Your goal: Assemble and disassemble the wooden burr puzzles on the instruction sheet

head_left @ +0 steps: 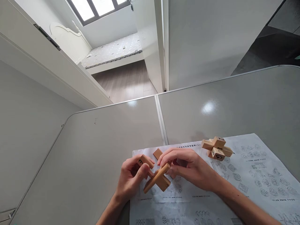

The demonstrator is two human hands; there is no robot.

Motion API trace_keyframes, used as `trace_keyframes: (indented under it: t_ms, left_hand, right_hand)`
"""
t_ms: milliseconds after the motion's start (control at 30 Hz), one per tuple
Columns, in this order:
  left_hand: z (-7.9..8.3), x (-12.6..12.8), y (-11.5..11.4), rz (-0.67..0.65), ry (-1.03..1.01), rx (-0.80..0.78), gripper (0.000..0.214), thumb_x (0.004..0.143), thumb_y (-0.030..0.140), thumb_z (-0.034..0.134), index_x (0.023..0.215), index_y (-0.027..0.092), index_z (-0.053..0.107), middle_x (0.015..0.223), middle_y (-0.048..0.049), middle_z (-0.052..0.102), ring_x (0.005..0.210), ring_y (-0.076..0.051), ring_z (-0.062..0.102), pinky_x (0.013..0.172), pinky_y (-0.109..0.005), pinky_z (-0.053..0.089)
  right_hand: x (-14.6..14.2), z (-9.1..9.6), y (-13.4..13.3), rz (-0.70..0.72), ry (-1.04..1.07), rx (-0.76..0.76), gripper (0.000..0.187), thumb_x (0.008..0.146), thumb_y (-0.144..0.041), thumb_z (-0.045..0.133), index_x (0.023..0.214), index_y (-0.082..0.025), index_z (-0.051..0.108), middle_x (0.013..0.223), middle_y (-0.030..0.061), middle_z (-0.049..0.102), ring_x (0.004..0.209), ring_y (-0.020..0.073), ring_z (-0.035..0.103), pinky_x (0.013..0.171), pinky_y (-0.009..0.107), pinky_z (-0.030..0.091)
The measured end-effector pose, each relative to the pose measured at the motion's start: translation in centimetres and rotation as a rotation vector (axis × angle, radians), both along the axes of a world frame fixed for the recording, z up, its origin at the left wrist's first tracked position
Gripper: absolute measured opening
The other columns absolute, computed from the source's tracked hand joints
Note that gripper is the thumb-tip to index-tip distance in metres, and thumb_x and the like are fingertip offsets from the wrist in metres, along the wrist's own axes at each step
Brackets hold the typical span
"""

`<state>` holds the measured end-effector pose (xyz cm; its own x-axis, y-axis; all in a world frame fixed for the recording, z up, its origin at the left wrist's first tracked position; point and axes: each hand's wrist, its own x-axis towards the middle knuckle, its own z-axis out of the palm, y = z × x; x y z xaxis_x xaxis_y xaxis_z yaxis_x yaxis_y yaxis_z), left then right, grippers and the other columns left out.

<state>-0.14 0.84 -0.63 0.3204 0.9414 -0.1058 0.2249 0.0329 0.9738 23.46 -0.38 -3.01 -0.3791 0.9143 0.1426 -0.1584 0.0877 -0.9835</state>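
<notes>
My left hand [131, 178] is curled shut around a wooden block [143, 161]. The thumb lies over the near face and the fingers wrap the far side, so the black mark on its end faces up at me. My right hand [187, 167] comes in from the right with the fingertips pinched on the upper end of the wooden bars [159, 180]. These are two flat pieces crossed like an X, which tilt down toward me between my two hands. As I judge it, gripping from opposite sides holds the cross in its angle and lifts it off the paper, while the block touches it on the left. A short flat end of wood [157, 153] shows just beyond my fingers. I cannot tell whether it is locked into the bars or only lies behind them.

Under both hands lies a printed sheet [246, 187] covered with small line drawings, its near edge running out of view toward me. I'd say it sits there so I can see the drawings while I handle the pieces. Far right on the sheet, well apart from my hands, a finished wooden cross [217, 148] rests on its own, with black marks on its square ends.

I see no box, tray or bag, and the sheet is the only thing that bears anything. It lies on a grey table [93, 150] with a seam [161, 122] down the middle. Beyond the far edge, a doorway opens onto a bed [112, 50] under a window.
</notes>
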Motion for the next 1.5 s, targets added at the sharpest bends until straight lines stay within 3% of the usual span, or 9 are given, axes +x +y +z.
trace_keyframes:
  t_ms: [100, 233, 367, 533, 700, 933, 1133, 1500]
  left_hand:
    - [-0.1, 0.0, -0.3, 0.014, -0.042, -0.076, 0.051, 0.092, 0.065, 0.073, 0.076, 0.017, 0.065, 0.052, 0.0022, 0.056, 0.042, -0.009, 0.043, 0.044, -0.021, 0.033]
    - [-0.1, 0.5, -0.8, -0.147, -0.173, -0.241, 0.045, 0.098, 0.062, 0.066, 0.089, 0.018, 0.062, 0.056, -0.0001, 0.066, 0.034, -0.006, 0.039, 0.038, -0.019, 0.027]
    - [-0.2, 0.8, -1.2, -0.277, -0.305, -0.333, 0.038, 0.102, 0.056, 0.065, 0.093, 0.019, 0.060, 0.061, -0.0026, 0.071, 0.036, -0.007, 0.048, 0.040, -0.017, 0.026]
    - [-1.0, 0.4, -1.0, -0.285, -0.460, -0.361, 0.031, 0.104, 0.048, 0.066, 0.097, 0.018, 0.060, 0.075, -0.0075, 0.081, 0.037, -0.008, 0.057, 0.040, -0.015, 0.023]
    - [-2.0, -0.1, -0.8, -0.277, -0.588, -0.330, 0.030, 0.107, 0.045, 0.063, 0.101, 0.016, 0.063, 0.075, -0.0067, 0.080, 0.038, -0.005, 0.056, 0.042, -0.014, 0.028]
    - [-2.3, -0.1, -0.7, -0.262, -0.631, -0.382, 0.031, 0.106, 0.046, 0.064, 0.096, 0.016, 0.063, 0.071, -0.0035, 0.077, 0.038, -0.004, 0.050, 0.042, -0.014, 0.032]
    - [-2.4, -0.1, -0.4, -0.260, -0.591, -0.351, 0.030, 0.102, 0.045, 0.070, 0.095, 0.017, 0.061, 0.072, -0.0034, 0.076, 0.039, -0.003, 0.049, 0.044, -0.014, 0.035]
    - [-2.1, 0.0, -0.3, -0.252, -0.575, -0.352, 0.028, 0.108, 0.044, 0.061, 0.102, 0.017, 0.065, 0.073, -0.0015, 0.075, 0.039, -0.002, 0.047, 0.042, -0.013, 0.034]
  right_hand:
    - [0.2, -0.2, 0.0, 0.017, 0.061, -0.117, 0.025, 0.101, -0.045, 0.072, 0.102, -0.022, 0.080, 0.094, 0.0051, 0.078, 0.069, 0.0146, 0.066, 0.062, 0.028, 0.056]
    - [0.6, -0.5, 0.2, 0.037, 0.252, -0.222, 0.025, 0.096, -0.046, 0.079, 0.100, -0.021, 0.078, 0.090, 0.0036, 0.075, 0.073, 0.0148, 0.067, 0.067, 0.028, 0.059]
    - [1.1, -0.1, 0.5, 0.088, 0.318, -0.266, 0.033, 0.092, -0.053, 0.082, 0.097, -0.022, 0.076, 0.084, 0.0010, 0.070, 0.066, 0.0121, 0.060, 0.058, 0.024, 0.053]
    - [1.1, 0.0, 0.6, 0.276, 0.374, -0.300, 0.041, 0.094, -0.058, 0.079, 0.106, -0.020, 0.071, 0.078, -0.0036, 0.059, 0.055, 0.0068, 0.047, 0.055, 0.022, 0.046]
    - [1.2, -0.9, 0.4, 0.449, 0.439, -0.369, 0.046, 0.100, -0.055, 0.073, 0.124, -0.018, 0.066, 0.074, -0.0040, 0.063, 0.050, 0.0059, 0.052, 0.057, 0.021, 0.048]
    - [1.0, -1.5, 0.4, 0.588, 0.540, -0.365, 0.053, 0.103, -0.043, 0.073, 0.148, -0.024, 0.053, 0.117, 0.0085, 0.069, 0.050, 0.0026, 0.063, 0.043, 0.014, 0.045]
    - [1.2, -1.3, 0.4, 0.547, 0.494, -0.375, 0.058, 0.102, -0.047, 0.073, 0.151, -0.024, 0.050, 0.106, 0.0051, 0.073, 0.043, 0.0013, 0.061, 0.041, 0.013, 0.044]
    - [1.4, -1.0, 0.4, 0.413, 0.455, -0.378, 0.049, 0.103, -0.048, 0.072, 0.141, -0.022, 0.057, 0.091, -0.0001, 0.074, 0.039, 0.0035, 0.063, 0.039, 0.014, 0.039]
